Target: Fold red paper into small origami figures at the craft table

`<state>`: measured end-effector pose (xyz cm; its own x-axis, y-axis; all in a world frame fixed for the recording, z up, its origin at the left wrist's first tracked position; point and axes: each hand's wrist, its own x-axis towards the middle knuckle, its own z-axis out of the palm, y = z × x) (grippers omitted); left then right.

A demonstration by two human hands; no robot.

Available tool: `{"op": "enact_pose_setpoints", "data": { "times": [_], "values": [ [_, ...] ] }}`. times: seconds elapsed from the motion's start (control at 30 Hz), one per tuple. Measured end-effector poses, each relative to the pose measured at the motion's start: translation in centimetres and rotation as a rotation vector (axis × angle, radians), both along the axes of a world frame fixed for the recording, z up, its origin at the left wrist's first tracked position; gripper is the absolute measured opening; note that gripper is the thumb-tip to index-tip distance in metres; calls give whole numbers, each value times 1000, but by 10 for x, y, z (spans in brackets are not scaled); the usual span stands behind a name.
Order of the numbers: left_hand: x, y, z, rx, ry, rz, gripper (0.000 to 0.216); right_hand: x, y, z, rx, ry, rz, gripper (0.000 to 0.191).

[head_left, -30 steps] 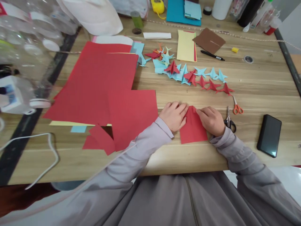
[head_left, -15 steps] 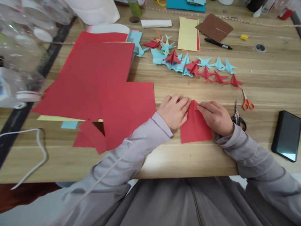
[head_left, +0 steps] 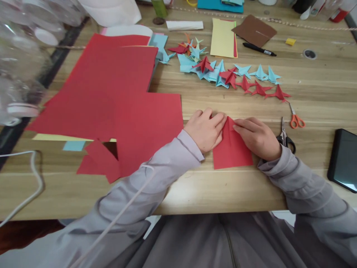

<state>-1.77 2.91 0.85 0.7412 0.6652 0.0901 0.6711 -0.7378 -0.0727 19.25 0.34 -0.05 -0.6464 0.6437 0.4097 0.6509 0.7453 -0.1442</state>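
A small red sheet of paper (head_left: 232,153) lies on the table in front of me, its top folded toward a point and a crease running down its middle. My left hand (head_left: 205,130) presses on its upper left edge with curled fingers. On the upper right side, my right hand (head_left: 257,137) pinches the folded flap between thumb and fingers. Black-handled scissors (head_left: 285,139) lie just right of the right hand, partly behind it. Beyond them are orange-handled scissors (head_left: 296,118). Large red sheets (head_left: 150,126) lie to the left of my left hand.
Folded paper cranes (head_left: 244,84), red and light blue, stretch across the table beyond my hands. Farther back lie yellow paper (head_left: 223,39), a brown square (head_left: 255,31) and a black pen (head_left: 259,49). A phone (head_left: 343,160) is at right, plastic bottles (head_left: 22,67) at left, a white cable (head_left: 36,182) nearby.
The view has shifted slightly. Both hands stay at the top of the small red paper, and its pointed top shows a little more clearly between them.
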Motion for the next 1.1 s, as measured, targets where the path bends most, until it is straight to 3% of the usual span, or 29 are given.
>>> {"op": "enact_pose_setpoints", "data": {
  "times": [0.87, 1.1],
  "values": [
    [3, -2, 1, -12, -21, 17, 49, 2, -3, 2, -38, -79, 37, 34],
    [3, -2, 0, 4, -12, 14, 49, 1, -5, 4, 30, -148, 30, 34]
  ]
}}
